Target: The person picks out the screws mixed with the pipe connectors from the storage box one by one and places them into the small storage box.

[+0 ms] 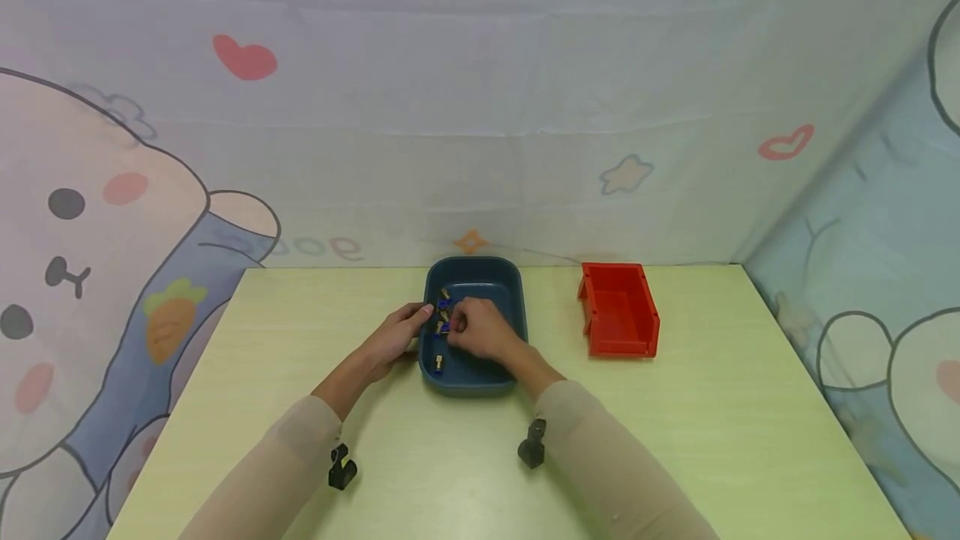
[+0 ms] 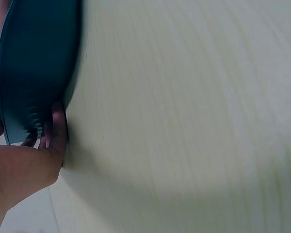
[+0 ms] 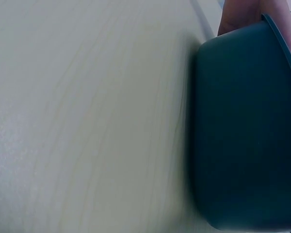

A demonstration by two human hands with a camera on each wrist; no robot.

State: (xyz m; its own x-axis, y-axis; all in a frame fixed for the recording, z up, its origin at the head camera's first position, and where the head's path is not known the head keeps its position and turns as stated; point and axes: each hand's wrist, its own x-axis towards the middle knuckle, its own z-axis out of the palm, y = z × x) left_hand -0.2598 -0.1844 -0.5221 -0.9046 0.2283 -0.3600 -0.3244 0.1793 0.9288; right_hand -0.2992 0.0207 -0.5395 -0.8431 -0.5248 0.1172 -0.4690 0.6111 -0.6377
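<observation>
As we view the table (image 1: 720, 440) from the head camera, a dark blue tray (image 1: 480, 377) stands at its far edge, slightly left of that edge's middle. Inside, we find small gold-and-blue fittings (image 1: 441, 327) in a loose cluster along the tray's left wall, with one separate fitting (image 1: 438, 363) near the tray's near left corner. We observe the left hand (image 1: 388, 343) gripping the tray's left wall, its thumb over the rim and its fingers against the outside. We record the right hand (image 1: 483, 330) inside the tray, fingers bent and close together beside the cluster; its fingertips are partly hidden, and we cannot tell whether it holds a fitting. Toward the table's far right corner, we note a red bin (image 1: 621, 307), well apart from the tray. Behind the far edge, we see a printed cloth backdrop (image 1: 450, 90) with hearts.
</observation>
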